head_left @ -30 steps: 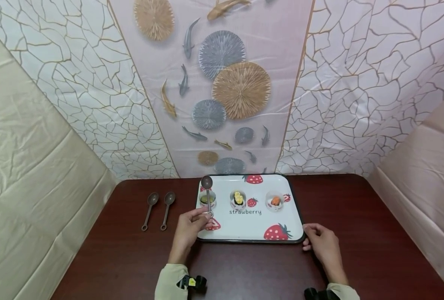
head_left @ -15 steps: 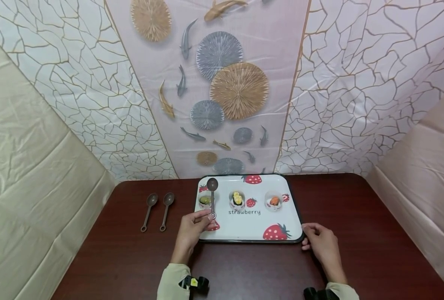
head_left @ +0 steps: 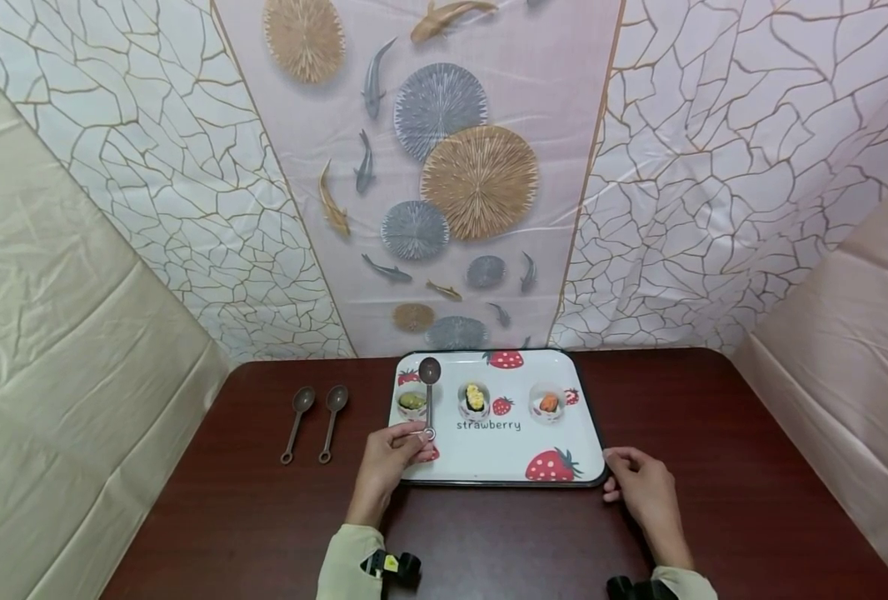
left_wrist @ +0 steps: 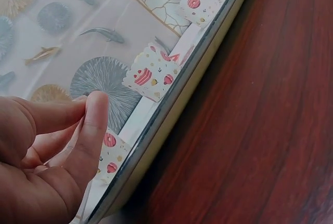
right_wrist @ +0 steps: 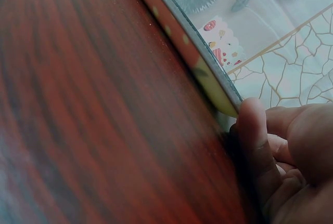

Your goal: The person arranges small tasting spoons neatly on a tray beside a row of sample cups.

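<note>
My left hand (head_left: 384, 462) pinches the ring end of a dark brown-grey spoon (head_left: 430, 372), holding it over the left part of a white strawberry-print tray (head_left: 481, 462). In the left wrist view the thumb and finger meet, and the spoon is hidden behind them. The bowl of the spoon points to the back, just right of a small paper cup (head_left: 412, 405) with green food. A second cup (head_left: 475, 403) has yellow-topped food, and a third cup (head_left: 547, 403) an orange piece. My right hand (head_left: 646, 487) grips the tray's front right corner, thumb (right_wrist: 253, 122) at the rim.
Two more spoons, a left one (head_left: 297, 425) and a right one (head_left: 333, 423), lie on the dark red-brown table (head_left: 212, 508) left of the tray. A patterned cloth (head_left: 489, 250) hangs right behind the tray, with beige cloth walls on both sides.
My left hand has moved a little to the right with the spoon, which has shifted from over the green food's cup to just beside it. The right hand stays at the tray corner.
</note>
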{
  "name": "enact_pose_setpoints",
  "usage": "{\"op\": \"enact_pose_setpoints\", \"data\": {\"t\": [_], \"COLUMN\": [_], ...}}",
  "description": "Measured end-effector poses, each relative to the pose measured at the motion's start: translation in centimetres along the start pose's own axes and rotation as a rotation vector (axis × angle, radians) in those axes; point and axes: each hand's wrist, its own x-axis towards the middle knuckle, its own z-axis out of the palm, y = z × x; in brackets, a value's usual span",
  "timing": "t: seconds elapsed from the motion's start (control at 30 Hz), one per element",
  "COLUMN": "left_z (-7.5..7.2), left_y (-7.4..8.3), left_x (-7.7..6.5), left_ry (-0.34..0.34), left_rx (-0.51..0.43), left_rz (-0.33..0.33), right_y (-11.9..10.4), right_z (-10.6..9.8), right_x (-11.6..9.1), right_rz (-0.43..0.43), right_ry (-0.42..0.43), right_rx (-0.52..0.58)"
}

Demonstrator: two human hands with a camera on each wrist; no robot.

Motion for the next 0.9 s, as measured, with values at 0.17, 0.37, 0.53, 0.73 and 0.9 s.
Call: {"op": "enact_pose_setpoints", "data": {"t": [0.17,0.37,0.53,0.73,0.9], "left_z": [0.3,0.5,0.7,1.0,1.5], "left_y": [-0.1,-0.4,-0.5,-0.6,-0.6], "left_x": [0.1,0.4,0.7,0.8,0.5], "left_ry": [0.003,0.030,0.049,0.081,0.146], "left_rx": [-0.010,0.011,0.013,0.041,0.149], "left_rz": [-0.021,-0.075,-0.103,-0.087,-0.063], "right_y": [0.1,0.2,0.2,0.3,0.2], "right_z": [0.0,0.0,-0.1,-0.1,0.0], "right_x": [0.1,0.0,0.1,0.1,0.0], "right_rz": [0.001,-0.001,-0.004,-0.005,-0.001], "right_ry": [0.006,0.007,0.003,0.007,0.006], "right_rx": [0.000,0.000,0.001,0.000,0.002]}}
